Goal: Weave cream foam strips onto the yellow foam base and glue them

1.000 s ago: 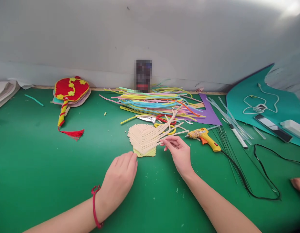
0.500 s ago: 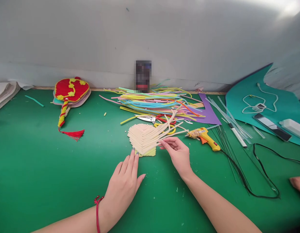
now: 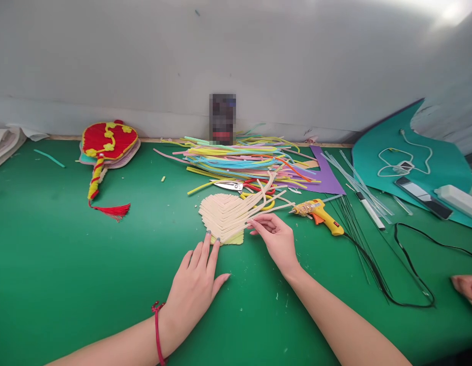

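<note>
Head view: left hand (image 3: 198,282), fingers flat, is pressing the woven piece (image 3: 223,216); right hand (image 3: 277,240) is apparently pinching a loose strip (image 3: 276,207); hard tugging risks unravelling it.

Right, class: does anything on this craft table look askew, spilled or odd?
On the woven piece, strip ends fan out unevenly to the right, where the right hand pinches one. Scissors lie half buried under the strips.

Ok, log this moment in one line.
left hand: fingertips on woven heart | right hand: pinching cream strip | glue gun: untouched
</note>
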`<state>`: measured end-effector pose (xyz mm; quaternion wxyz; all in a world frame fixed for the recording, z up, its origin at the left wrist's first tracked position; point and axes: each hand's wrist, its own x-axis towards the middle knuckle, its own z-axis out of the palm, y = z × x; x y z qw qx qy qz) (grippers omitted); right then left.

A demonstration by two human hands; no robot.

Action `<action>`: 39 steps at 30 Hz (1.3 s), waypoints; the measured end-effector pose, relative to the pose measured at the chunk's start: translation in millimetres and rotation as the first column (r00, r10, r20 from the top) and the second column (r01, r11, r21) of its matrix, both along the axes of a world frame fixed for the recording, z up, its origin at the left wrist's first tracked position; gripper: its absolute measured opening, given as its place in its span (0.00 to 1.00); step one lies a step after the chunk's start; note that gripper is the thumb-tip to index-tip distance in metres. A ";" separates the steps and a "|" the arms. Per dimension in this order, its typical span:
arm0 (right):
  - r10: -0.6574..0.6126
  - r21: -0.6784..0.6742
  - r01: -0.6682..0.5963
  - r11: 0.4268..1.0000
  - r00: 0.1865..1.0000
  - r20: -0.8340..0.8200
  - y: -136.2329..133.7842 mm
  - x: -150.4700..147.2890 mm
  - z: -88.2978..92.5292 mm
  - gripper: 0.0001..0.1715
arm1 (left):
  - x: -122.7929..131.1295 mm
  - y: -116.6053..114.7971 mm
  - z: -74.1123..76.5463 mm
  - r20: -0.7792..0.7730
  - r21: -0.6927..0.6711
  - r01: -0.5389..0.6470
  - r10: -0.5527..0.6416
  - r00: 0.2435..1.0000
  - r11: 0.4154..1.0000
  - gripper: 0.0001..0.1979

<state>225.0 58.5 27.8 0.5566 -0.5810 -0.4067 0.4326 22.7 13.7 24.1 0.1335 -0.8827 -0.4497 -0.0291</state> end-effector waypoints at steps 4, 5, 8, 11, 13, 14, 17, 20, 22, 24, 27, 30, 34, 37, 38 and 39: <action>0.014 -0.012 -0.014 1.000 1.000 0.007 1.5 1.5 -2.1 0.16 | 0.4 -1.4 -2.0 0.027 -0.028 0.003 -0.002 1.000 1.000 0.31; 0.015 -0.014 -0.015 1.000 1.000 0.010 1.8 1.9 -2.8 0.16 | 0.4 -1.6 -2.5 0.037 -0.034 0.001 0.000 0.999 0.999 0.31; 0.016 -0.025 -0.015 1.000 0.999 0.041 2.1 3.2 -5.3 0.15 | 0.6 -1.7 -3.2 0.043 -0.040 -0.006 0.007 0.999 0.999 0.31; 0.029 -0.037 -0.025 0.999 0.992 0.121 1.7 4.8 -7.3 0.14 | 0.9 -1.1 -2.3 0.025 -0.030 0.002 -0.001 1.000 1.000 0.31; 0.038 -0.039 -0.031 0.999 0.978 0.207 1.5 5.9 -8.0 0.13 | 1.1 -0.4 -0.8 0.033 -0.032 0.005 -0.004 0.999 0.999 0.31; 0.041 -0.040 -0.032 0.999 0.967 0.250 1.5 6.4 -8.2 0.13 | 1.3 -0.1 0.0 0.046 -0.037 0.005 -0.003 0.999 0.999 0.30; 0.044 -0.042 -0.032 0.999 0.945 0.324 1.9 7.5 -8.5 0.13 | 1.5 0.7 1.8 0.086 -0.056 0.001 0.004 0.996 0.998 0.27; 0.050 -0.046 -0.037 0.998 0.940 0.339 2.7 8.1 -8.9 0.13 | 1.5 1.4 2.2 0.098 -0.061 -0.012 0.018 0.995 0.998 0.27; 0.053 -0.048 -0.039 0.998 0.936 0.347 3.0 8.3 -9.2 0.12 | 1.4 1.7 2.1 0.088 -0.057 -0.012 0.017 0.996 0.998 0.27; 0.054 -0.043 -0.042 0.998 0.931 0.362 3.1 8.3 -9.2 0.12 | 1.3 1.8 2.1 0.071 -0.051 -0.002 0.005 0.997 0.999 0.28; 0.051 -0.021 -0.047 0.999 0.916 0.397 3.0 8.3 -9.1 0.12 | 1.4 1.6 2.1 0.061 -0.050 0.009 -0.006 0.998 0.999 0.29; 0.056 -0.017 -0.054 0.998 0.898 0.436 2.8 8.2 -9.0 0.10 | 1.7 1.2 1.6 0.062 -0.057 0.002 0.001 0.998 0.998 0.29; 0.081 -0.037 -0.073 0.997 0.867 0.491 2.9 8.3 -9.1 0.08 | 1.7 0.9 0.3 0.052 -0.050 -0.002 0.004 0.999 0.999 0.30; 0.099 -0.021 -0.104 0.994 0.843 0.528 3.0 8.0 -9.0 0.08 | 1.7 0.9 -0.4 0.051 -0.046 -0.009 0.011 0.999 0.999 0.29; 0.102 -0.006 -0.118 0.993 0.837 0.538 3.1 7.8 -9.0 0.08 | 1.6 0.8 -0.6 0.055 -0.045 -0.012 0.014 0.998 0.999 0.28; 0.104 0.009 -0.130 0.991 0.832 0.545 3.2 7.5 -8.8 0.08 | 1.6 0.8 -0.7 0.059 -0.045 -0.014 0.016 0.998 0.999 0.28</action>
